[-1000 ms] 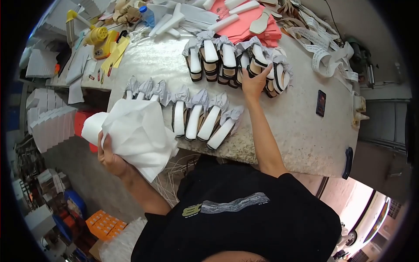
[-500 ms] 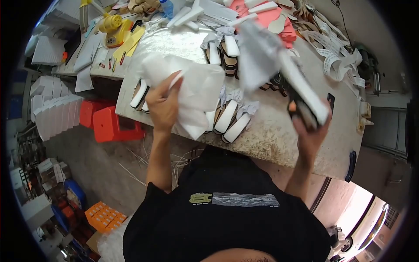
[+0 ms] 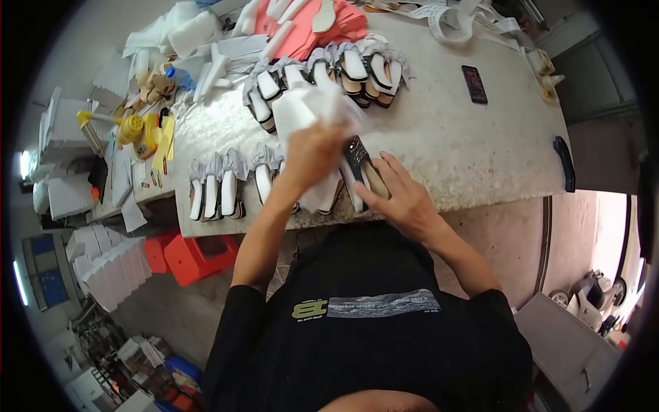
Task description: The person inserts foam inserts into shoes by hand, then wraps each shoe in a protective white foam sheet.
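My left hand point(image 3: 312, 154) is closed around white foam wrap point(image 3: 296, 113), which hangs above and below the fingers; motion blurs it. My right hand point(image 3: 405, 196) rests at the front of the table, its thumb and fingers around the heel end of a black sandal point(image 3: 357, 154) with a white pad along it. The sandal's toe points away from me, close beside the wrap. Padded sandals point(image 3: 228, 192) stand in a row to the left of my left hand. Behind the wrap is a cluster of more sandals point(image 3: 353, 65) with grey tissue in them.
A phone point(image 3: 474, 84) lies on the table point(image 3: 508, 144) at the right. Pink sheets point(image 3: 309, 34) and white foam strips point(image 3: 214, 72) are at the back. A yellow tool point(image 3: 144, 141) sits at the left. Red stools point(image 3: 199, 257) stand below the left edge.
The view has shifted right. My right hand has brought the sandal down to the table's front, near my left hand. The tissue sheet that hung beside the sandal is no longer distinct.
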The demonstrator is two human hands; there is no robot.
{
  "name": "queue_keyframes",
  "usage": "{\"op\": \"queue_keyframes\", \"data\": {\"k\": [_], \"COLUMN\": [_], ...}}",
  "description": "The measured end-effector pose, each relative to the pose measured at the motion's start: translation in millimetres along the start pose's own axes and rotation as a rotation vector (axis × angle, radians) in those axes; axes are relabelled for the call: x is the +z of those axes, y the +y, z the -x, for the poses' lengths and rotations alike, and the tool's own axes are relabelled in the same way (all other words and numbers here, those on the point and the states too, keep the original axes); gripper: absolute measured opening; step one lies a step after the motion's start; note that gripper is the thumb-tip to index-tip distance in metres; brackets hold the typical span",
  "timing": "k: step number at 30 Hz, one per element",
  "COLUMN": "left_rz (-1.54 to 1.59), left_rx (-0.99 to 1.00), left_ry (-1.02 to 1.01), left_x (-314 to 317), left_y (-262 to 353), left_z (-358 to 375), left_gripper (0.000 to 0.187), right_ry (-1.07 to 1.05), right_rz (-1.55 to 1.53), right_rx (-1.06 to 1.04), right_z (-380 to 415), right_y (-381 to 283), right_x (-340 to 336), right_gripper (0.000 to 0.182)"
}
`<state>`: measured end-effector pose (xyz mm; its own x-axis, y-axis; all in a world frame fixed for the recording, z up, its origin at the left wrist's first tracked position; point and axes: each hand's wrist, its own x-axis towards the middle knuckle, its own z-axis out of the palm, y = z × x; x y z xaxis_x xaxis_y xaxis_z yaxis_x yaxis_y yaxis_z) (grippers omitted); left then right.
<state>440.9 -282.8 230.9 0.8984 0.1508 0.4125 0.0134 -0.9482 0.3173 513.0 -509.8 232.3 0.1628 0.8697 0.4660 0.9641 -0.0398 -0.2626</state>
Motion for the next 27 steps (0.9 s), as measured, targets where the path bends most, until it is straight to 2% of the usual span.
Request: {"op": "queue_keyframes", "data": {"k": [1, 5, 6, 10, 11, 13, 15, 16, 17, 18, 20, 22, 23, 25, 27], "left_rz": [0.002, 0.392, 0.398, 0.324, 0.302, 0.282, 0.193, 0.236, 0.277, 0.359, 0.427, 0.471, 0.519, 0.613, 0.586], "left_rx": [0.009, -0.299, -0.294, -0.129, -0.199, -0.259, 0.175, 0.177, 0.178, 0.216, 0.226, 0.148, 0.083, -0.048, -0.311], "left_ry": [-0.008, 0.171, 0.16, 0.315, 0.28, 0.249, 0.139, 0.11, 0.084, 0.198, 0.21, 0.163, 0.122, 0.047, 0.016], "left_x": [2, 6, 11, 34, 34, 44, 72, 74, 77, 82, 81, 87, 90, 91, 64], "left_y": [5, 20, 26, 57, 52, 55, 90, 107, 124, 138, 160, 150, 140, 122, 109], "left_z": [-2, -20, -23, -26, -32, -38, -20, -13, -7, -3, 6, 8, 10, 12, 5], "left_gripper": [0.029, 0.03, 0.03, 0.029, 0.031, 0.033, 0.038, 0.04, 0.041, 0.041, 0.04, 0.04, 0.04, 0.04, 0.044], "right_ry": [0.005, 0.38, 0.383, 0.206, 0.21, 0.173, 0.105, 0.098, 0.234, 0.368, 0.639, 0.926, 0.92, 0.406, 0.634], "right_rz": [0.001, -0.361, -0.357, 0.036, 0.042, -0.366, -0.796, -0.798, -0.886, -0.975, -1.152, -1.321, -1.326, -0.32, -0.114], "right_rx": [0.012, 0.546, 0.558, 0.35, 0.361, 0.785, 1.172, 1.163, 1.163, 1.163, 1.17, 1.162, 1.162, 1.157, 0.896], "right_z": [6, 19, 20, 20, 23, 28, 29, 30, 30, 33, 42, 47, 47, 42, 41], "right_y": [1, 13, 17, 35, 36, 39, 43, 44, 45, 43, 37, 37, 48, 98, 172], "right_x": [1, 8, 6, 0, -3, -9, -13, -14, -15, -15, -15, -12, -8, 11, 62], "right_gripper": [0.057, 0.057, 0.057, 0.064, 0.064, 0.06, 0.057, 0.057, 0.055, 0.052, 0.048, 0.043, 0.043, 0.045, 0.048]}}
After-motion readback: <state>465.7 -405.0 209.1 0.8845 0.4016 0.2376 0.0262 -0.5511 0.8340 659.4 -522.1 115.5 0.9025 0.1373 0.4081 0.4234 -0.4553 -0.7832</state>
